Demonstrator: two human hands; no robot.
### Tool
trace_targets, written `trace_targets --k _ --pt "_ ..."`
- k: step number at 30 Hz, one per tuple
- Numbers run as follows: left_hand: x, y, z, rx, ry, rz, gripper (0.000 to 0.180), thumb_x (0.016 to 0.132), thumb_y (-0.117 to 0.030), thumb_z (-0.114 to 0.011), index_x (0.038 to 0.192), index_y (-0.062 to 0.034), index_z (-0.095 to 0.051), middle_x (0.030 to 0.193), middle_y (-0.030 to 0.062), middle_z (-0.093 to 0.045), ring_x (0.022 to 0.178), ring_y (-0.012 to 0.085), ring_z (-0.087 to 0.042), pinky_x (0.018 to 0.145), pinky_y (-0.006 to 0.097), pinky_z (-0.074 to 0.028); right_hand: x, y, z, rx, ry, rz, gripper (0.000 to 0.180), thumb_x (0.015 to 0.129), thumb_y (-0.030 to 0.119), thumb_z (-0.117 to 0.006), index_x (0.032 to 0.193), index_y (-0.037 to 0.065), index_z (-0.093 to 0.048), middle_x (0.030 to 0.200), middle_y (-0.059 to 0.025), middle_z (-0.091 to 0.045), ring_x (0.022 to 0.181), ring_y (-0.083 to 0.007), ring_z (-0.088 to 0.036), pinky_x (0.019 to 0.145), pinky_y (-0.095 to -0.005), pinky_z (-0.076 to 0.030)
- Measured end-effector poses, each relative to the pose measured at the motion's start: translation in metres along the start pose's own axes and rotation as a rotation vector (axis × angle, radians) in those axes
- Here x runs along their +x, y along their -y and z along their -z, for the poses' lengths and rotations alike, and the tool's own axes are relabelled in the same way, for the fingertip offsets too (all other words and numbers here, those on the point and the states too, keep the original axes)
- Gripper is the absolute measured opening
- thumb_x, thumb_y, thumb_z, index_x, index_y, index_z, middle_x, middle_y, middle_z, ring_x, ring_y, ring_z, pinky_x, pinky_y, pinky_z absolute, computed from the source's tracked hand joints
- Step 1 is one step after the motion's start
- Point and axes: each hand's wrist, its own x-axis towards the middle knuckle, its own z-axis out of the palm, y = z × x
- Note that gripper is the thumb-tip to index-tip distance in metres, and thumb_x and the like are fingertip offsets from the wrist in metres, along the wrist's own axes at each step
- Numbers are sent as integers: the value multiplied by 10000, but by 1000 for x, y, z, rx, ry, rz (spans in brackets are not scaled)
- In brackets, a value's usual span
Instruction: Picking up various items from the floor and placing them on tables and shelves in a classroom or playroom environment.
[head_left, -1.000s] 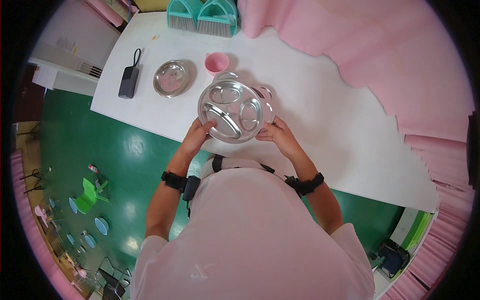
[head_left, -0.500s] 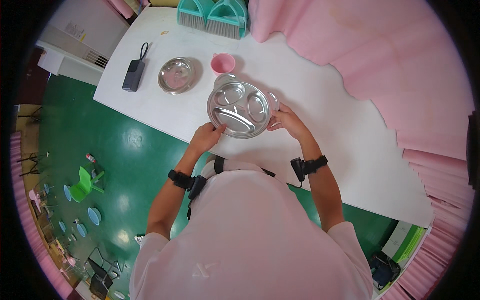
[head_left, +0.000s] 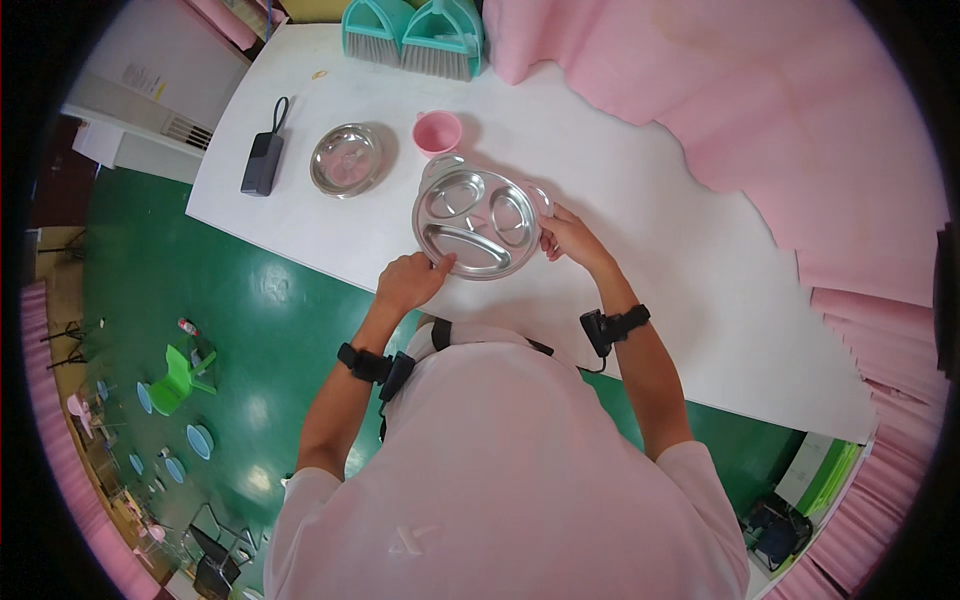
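Observation:
A round steel divided plate (head_left: 477, 222) with three compartments and two ear-like handles is held near the table's front edge. My left hand (head_left: 414, 280) grips its near-left rim, thumb on top and the other fingers partly hidden. At the right-hand ear, my right hand (head_left: 574, 238) is closed on the plate's edge. Just beyond the plate stands a pink cup (head_left: 437, 132). To the left of the cup rests a round steel bowl (head_left: 346, 160).
On the white table (head_left: 700, 300), a dark power bank (head_left: 262, 160) with a loop lies far left. Two teal dustpan-and-brush sets (head_left: 440, 45) stand at the back. Pink curtain (head_left: 720, 120) covers the back right. A green chair (head_left: 180, 380) is on the floor at left.
The plate has tilted slightly and sits a little lower, flatter toward the table. Both hands keep their hold. The whole view has shifted slightly.

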Motion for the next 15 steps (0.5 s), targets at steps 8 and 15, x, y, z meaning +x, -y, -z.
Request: trace_targets --k 8,15 --pt "-2 -4 -1 10 41 -36 650 911 -565 -321 947 -16 -668 930 245 -643 957 401 -593 856 456 -448 -3 21 -2 -409 -179 9 384 942 319 -357 987 -25 -521 678 -126 -586 587 -223 -585 596 -349 -485" --pt "-5 0 -3 50 61 -46 619 923 -543 -312 951 -33 -661 936 217 -647 950 401 -588 862 457 -445 -8 25 -11 -984 -319 1 455 932 343 -337 955 -29 -598 893 -243 -639 875 -400 -608 826 -487 -454"
